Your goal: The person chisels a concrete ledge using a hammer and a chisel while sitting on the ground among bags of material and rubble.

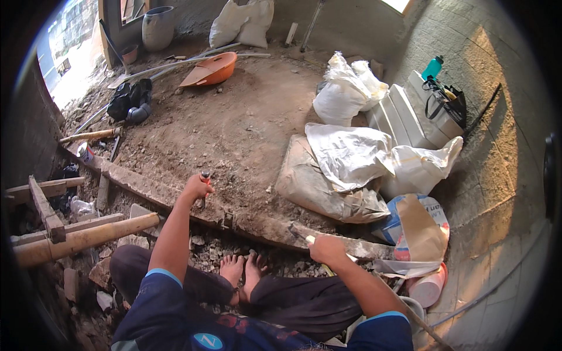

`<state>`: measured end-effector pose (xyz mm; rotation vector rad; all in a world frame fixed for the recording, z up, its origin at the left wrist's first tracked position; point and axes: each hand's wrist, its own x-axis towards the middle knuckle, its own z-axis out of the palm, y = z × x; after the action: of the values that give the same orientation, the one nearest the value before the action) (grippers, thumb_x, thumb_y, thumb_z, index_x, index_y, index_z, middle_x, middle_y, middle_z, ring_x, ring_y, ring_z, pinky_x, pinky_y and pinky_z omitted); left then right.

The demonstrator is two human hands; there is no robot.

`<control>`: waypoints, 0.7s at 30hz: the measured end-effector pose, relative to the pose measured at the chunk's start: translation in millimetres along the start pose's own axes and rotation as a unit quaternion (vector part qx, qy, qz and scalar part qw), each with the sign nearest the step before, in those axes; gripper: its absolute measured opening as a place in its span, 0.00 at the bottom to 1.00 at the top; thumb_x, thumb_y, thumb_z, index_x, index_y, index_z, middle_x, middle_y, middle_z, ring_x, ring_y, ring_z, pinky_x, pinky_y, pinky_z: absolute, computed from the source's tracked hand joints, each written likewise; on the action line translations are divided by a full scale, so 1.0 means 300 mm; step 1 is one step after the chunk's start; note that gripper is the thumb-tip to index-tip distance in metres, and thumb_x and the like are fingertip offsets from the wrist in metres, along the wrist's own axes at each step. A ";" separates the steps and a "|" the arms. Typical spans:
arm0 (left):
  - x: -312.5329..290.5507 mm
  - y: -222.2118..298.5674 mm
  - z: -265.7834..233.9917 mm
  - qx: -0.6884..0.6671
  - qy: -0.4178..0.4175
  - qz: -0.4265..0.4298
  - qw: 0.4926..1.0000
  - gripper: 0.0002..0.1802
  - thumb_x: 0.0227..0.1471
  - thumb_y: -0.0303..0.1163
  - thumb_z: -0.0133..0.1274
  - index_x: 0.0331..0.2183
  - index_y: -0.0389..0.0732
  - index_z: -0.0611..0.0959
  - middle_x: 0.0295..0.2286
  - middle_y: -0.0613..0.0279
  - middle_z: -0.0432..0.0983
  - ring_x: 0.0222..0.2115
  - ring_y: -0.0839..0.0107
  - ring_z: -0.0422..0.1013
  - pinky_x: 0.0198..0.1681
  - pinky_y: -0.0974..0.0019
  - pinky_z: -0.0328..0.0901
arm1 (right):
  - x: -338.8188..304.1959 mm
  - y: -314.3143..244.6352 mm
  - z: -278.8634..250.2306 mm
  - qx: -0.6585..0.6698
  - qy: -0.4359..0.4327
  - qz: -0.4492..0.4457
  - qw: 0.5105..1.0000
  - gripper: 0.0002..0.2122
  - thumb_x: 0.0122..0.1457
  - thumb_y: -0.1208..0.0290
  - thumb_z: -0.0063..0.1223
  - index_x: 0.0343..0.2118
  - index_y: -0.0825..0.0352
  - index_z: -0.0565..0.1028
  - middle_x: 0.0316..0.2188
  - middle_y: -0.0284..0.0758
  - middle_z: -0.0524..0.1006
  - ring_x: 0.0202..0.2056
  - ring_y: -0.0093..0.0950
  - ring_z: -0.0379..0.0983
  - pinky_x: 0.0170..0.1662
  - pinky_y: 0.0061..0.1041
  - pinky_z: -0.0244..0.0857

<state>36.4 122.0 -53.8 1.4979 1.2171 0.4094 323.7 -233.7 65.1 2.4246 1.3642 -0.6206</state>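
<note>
My left hand [196, 188] is closed round a chisel [205, 175] with an orange-red grip, held upright. Its lower end meets the soil-covered concrete ledge [140, 184]. My right hand [328, 250] is wrapped round the pale handle of what looks like a hammer [300, 231]. The hammer's dark head lies just over the right part of the ledge, and my fingers hide part of the handle. My bare feet [243, 270] rest on rubble between the two hands, on the near side of the ledge.
Timber and a bamboo pole [88, 238] jut in at the left. White sacks [351, 155] and a paper bag [418, 225] lie to the right. Farther off are an orange basin [215, 70], a black bag [130, 98] and a blue-grey barrel [158, 28].
</note>
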 end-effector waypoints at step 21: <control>0.039 -0.071 0.026 0.163 0.101 0.023 0.981 0.16 0.34 0.31 0.62 0.32 0.41 0.81 0.31 0.51 0.80 0.36 0.54 0.76 0.39 0.57 0.69 | 0.003 0.005 0.023 -0.010 0.015 -0.029 0.999 0.19 0.59 0.54 0.51 0.38 0.69 0.77 0.35 0.48 0.80 0.40 0.45 0.78 0.44 0.40 0.71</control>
<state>37.6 125.0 -79.2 1.7997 1.4634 0.4150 323.9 -236.8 58.7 2.3951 1.4512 -0.5833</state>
